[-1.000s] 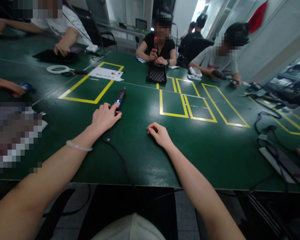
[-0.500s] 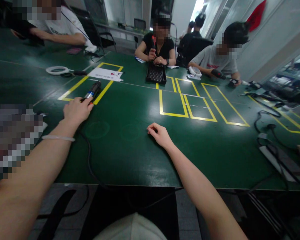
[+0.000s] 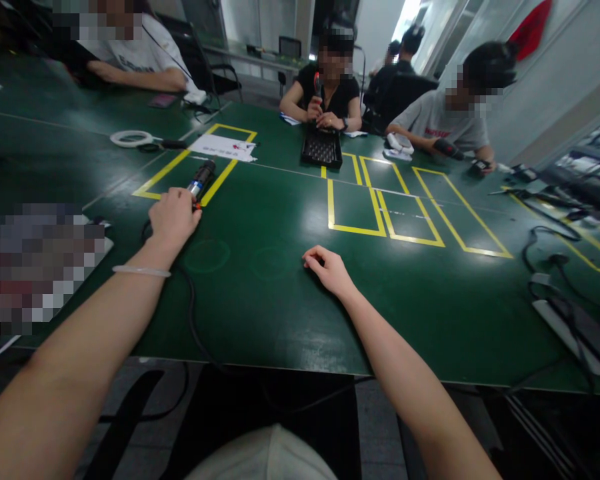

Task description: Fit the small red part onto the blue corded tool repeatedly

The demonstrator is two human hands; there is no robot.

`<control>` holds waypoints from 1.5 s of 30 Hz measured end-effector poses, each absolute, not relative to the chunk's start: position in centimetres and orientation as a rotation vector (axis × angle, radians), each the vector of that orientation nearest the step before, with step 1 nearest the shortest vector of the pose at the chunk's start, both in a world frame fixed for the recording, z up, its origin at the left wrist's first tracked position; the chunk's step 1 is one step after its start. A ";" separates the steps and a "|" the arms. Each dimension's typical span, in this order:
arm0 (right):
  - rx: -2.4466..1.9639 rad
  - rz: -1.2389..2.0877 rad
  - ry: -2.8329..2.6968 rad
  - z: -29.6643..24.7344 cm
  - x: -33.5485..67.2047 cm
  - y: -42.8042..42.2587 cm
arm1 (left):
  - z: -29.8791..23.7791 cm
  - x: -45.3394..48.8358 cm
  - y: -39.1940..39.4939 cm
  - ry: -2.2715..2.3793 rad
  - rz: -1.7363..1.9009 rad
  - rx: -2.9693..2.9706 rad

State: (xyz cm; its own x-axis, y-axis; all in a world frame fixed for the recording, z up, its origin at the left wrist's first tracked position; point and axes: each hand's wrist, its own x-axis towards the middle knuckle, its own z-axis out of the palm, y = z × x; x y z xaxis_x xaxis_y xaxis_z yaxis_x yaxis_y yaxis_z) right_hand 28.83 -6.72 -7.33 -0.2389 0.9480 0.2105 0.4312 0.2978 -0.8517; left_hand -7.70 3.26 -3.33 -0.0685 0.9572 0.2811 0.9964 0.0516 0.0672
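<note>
My left hand point(image 3: 173, 217) is closed around the rear end of a black electric screwdriver point(image 3: 201, 180) with a blue band. The tool lies on the green table point(image 3: 280, 293), its tip over the yellow tape of the left rectangle point(image 3: 153, 181). Its black cable point(image 3: 193, 313) runs back along my forearm to the table's front edge. My right hand point(image 3: 327, 268) rests on the table to the right, fingers curled loosely, with nothing seen in it.
A black tray point(image 3: 321, 148) sits in front of a person across the table. A white ring point(image 3: 131, 138) and a paper sheet point(image 3: 223, 147) lie at the far left. Yellow rectangles point(image 3: 380, 210) mark the middle. Cables and a power strip point(image 3: 570, 320) occupy the right edge. Other people sit around.
My left hand has slid the screwdriver from the table's middle to the left, onto the yellow rectangle's edge. The right hand has stayed in place.
</note>
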 end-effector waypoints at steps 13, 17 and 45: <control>-1.240 0.865 -1.829 -7.3 28.8 -6.7 | -3.4 -7.5 3.4 -2.250 -0.480 -1.960; -1.229 0.871 -1.824 -7.4 28.7 -6.7 | -2.6 -7.0 3.5 -2.208 -0.765 -1.913; -1.027 1.367 -1.506 -7.1 27.8 -7.0 | -2.1 7.1 -4.9 -1.362 -1.155 -3.411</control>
